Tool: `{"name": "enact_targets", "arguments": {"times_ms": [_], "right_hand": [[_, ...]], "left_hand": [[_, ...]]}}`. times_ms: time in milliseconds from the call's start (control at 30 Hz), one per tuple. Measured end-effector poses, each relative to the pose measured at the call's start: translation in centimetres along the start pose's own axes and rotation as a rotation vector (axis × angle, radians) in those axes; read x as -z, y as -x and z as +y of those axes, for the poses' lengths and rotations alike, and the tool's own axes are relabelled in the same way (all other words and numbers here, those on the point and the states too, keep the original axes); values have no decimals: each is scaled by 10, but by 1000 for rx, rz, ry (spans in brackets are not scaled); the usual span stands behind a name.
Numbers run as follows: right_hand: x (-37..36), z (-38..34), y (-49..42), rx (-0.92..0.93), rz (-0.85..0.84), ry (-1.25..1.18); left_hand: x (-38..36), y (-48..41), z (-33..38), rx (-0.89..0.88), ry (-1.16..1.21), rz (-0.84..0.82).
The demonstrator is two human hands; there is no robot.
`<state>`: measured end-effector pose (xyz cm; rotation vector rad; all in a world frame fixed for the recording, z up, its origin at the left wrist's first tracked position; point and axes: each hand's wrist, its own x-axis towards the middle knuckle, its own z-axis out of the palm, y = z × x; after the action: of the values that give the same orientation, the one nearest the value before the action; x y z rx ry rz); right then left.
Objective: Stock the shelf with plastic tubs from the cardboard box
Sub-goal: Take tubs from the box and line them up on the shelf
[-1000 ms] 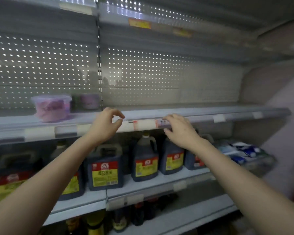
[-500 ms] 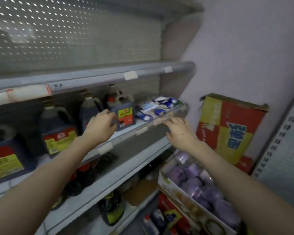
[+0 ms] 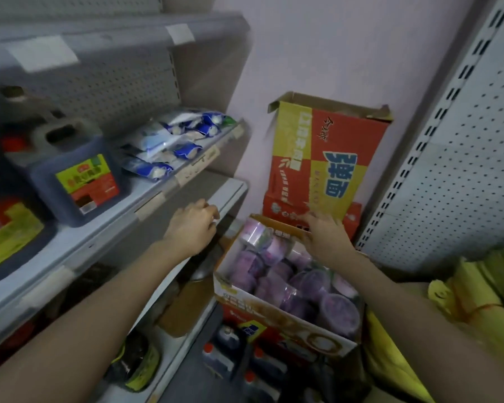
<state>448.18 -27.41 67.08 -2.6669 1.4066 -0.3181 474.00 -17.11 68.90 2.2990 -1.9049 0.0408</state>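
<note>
Now: the right hand reached over the far rim of the box, fingers straight and spread, grasping nothing; whether they touched a tub could not be told. The left hand hovered at the shelf edge, left of the box, fingers loosely curled, nothing seen in it. The tubs, purple, lay jumbled in the box, several on their sides; none showed on the shelf in view.

Risks, as judged:
- The box appeared to rest on bottles, not the floor. A press or pull at the far rim might tip it and spill tubs.
- Glossy tub walls might slip from a one-handed grip.
- Lifting one tub from the heap could dislodge its neighbours.
</note>
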Motion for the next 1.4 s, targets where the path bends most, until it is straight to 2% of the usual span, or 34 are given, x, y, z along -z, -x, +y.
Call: {"name": "enact_targets", "arguments": {"times_ms": [267,467,633,800,900,1000,1133,1300,1400], "right_hand": [[-84,39,-24,-174,-107,-47],[-131,63,-21,-340,-192,-129],[-169,78,-34,-385,-272,-214],[-205,81,-45,-404,-293,-259],[-238,83,-44,-491,-374,-247],[-261,78,-29,-694,-410,-445],[-277,77,-15,-862,-438,-525],[-287,79,-3,-945,-526,-560],[-289,77,-4,-970,-522,-635]], "left_hand": [[-97,-73,-8,-77,30,-166],[-151,-94,-2,-31,123,-248],[-194,-112,0,31,194,-307],[-233,-129,2,114,209,-305],[-262,-148,1,194,268,-280],[-286,-165,5,256,333,-283],[-311,-178,13,298,400,-290],[-329,-192,17,377,427,-270],[-334,-200,22,467,429,-258]]}}
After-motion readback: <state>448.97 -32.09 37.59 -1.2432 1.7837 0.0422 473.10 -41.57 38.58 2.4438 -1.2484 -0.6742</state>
